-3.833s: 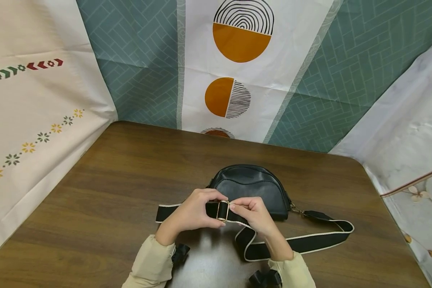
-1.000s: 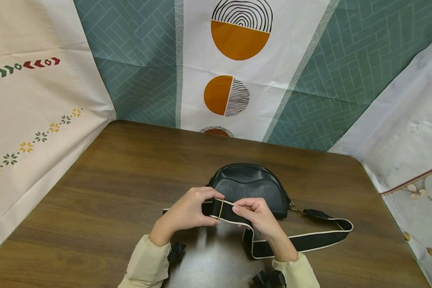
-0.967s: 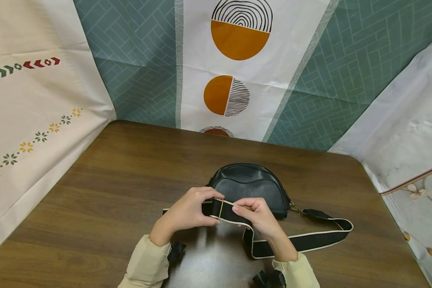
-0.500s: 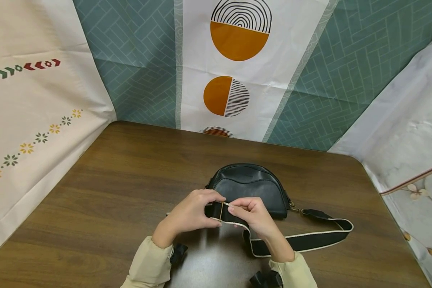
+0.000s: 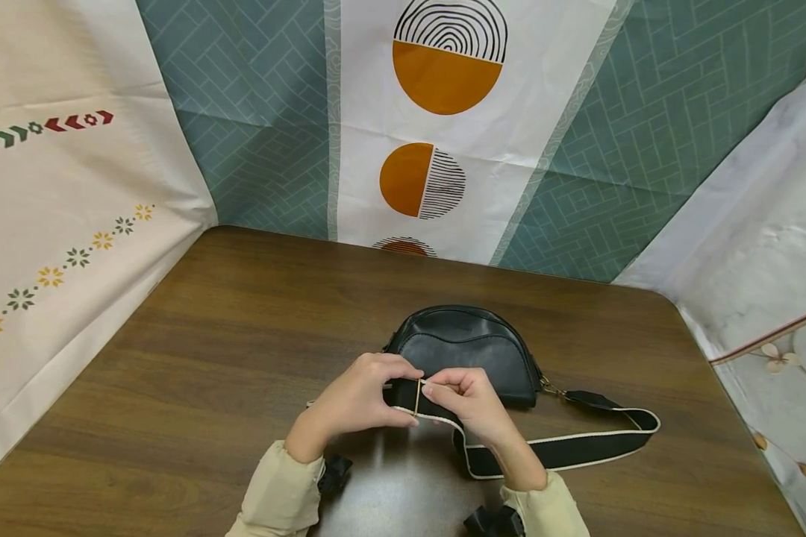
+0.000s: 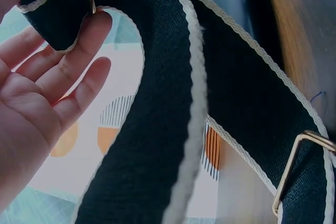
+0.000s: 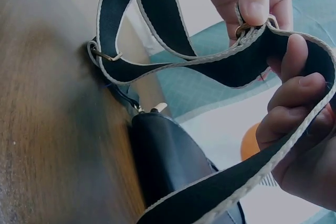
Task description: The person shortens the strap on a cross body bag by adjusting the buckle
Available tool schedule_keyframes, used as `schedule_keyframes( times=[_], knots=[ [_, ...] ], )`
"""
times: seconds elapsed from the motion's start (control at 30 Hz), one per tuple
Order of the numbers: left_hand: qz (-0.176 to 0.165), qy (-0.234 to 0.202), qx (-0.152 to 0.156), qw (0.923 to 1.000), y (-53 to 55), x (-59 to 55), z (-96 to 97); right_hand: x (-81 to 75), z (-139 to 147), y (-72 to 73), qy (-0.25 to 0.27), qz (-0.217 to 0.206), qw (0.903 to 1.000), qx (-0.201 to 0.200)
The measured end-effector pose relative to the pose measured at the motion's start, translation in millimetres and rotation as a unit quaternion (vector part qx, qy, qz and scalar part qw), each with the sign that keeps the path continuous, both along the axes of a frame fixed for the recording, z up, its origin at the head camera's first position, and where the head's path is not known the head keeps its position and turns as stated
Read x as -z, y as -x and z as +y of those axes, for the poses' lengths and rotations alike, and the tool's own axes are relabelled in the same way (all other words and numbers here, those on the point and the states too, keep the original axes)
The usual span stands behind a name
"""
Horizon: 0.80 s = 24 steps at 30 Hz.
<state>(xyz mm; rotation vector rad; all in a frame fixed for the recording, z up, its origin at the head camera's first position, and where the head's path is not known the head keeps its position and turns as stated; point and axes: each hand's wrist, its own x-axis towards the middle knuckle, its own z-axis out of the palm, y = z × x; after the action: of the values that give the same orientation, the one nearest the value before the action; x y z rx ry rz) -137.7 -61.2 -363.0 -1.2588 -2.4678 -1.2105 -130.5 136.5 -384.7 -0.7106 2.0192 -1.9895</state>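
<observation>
Beyond the far edge of a wood-grain table hangs a teal herringbone cloth with a white band (orange-and-black circles run down it); cream flower-printed cloth drapes left, white floral cloth right.

Room to pass at left as black bag and strap crowd the fingers
The bag blocks the way just beyond them, the strap's loop lies across the right side, and bare surface stretches left to a white cloth.

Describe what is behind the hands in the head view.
Behind the left hand and right hand is the black bag, its rounded top visible. They and the strap hide part of its lower front.
</observation>
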Motion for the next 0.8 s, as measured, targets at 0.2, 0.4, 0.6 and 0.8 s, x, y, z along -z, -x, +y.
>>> schedule_keyframes(
  times=[0.2,0.4,0.6,0.8],
  knots=[
    [0.002,-0.01,-0.001,1.0,0.3,0.7,-2.2,0.4,2.1,-1.1,-0.01,-0.026,0.9996,0.003],
    [-0.014,-0.015,-0.011,0.9997,0.8,0.2,-7.2,3.5,12.6,-0.6,-0.02,-0.032,0.9993,0.001],
    [-0.036,-0.002,-0.016,0.9992,0.5,-1.6,-6.8,6.8,11.9,0.7,-0.01,-0.008,0.9999,0.002],
    [-0.022,0.033,-0.031,0.9987,-1.1,-4.2,-4.8,6.0,5.7,0.9,0.0,0.009,1.0,-0.002]
  ],
)
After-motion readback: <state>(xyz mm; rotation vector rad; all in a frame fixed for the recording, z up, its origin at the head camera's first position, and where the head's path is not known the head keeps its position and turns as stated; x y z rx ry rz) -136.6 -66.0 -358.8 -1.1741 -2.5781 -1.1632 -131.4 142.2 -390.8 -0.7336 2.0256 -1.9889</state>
